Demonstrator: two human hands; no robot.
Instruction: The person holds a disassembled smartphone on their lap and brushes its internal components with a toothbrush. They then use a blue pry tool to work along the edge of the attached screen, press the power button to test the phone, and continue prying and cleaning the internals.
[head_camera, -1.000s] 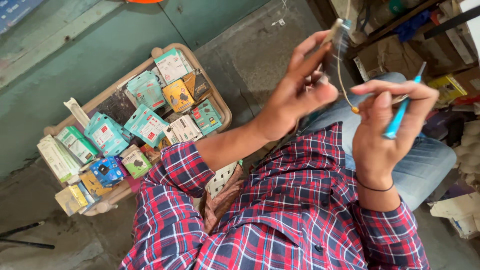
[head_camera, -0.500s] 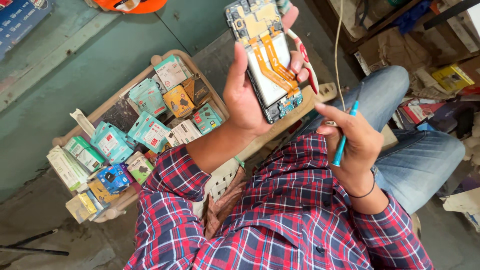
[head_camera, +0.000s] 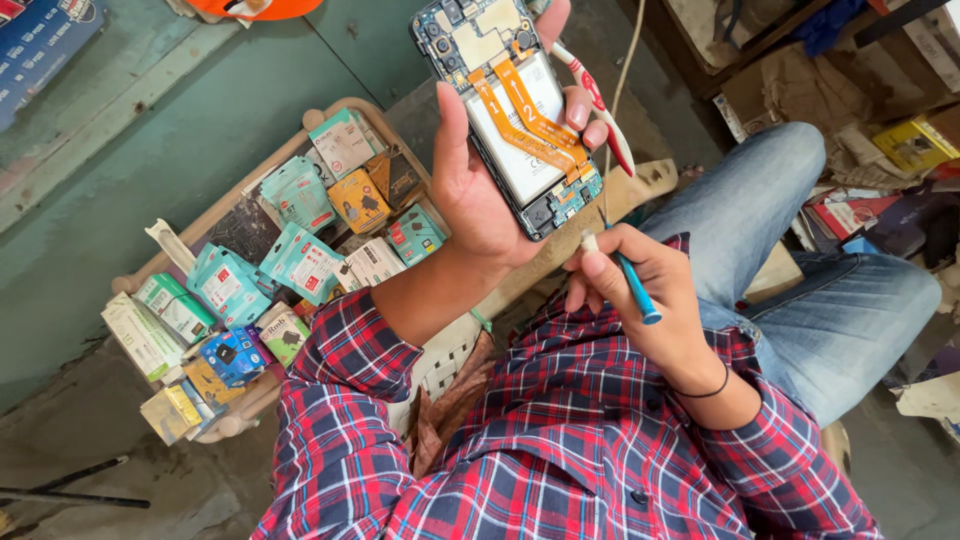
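My left hand (head_camera: 480, 190) is raised and grips an opened phone (head_camera: 510, 110), back cover off, showing a white battery, two orange ribbon cables and green circuit boards. A red and white tool (head_camera: 600, 110) is tucked between the same hand's fingers along the phone's right side. My right hand (head_camera: 640, 290) pinches a thin blue tool (head_camera: 630, 285) like a pen; its white tip sits just below the phone's lower right corner. Red plaid sleeves cover both arms.
A pale basket (head_camera: 200, 225) at the left holds several small teal, yellow, white and blue packaged parts. My jeans-clad leg (head_camera: 800, 260) stretches to the right. Boxes, papers and clutter (head_camera: 880, 150) lie at the far right. The floor is green concrete (head_camera: 150, 130).
My left hand turned the phone from edge-on to open back facing me and held it there. My right hand lowered, then brought the blue tool's tip up to the phone's lower corner.
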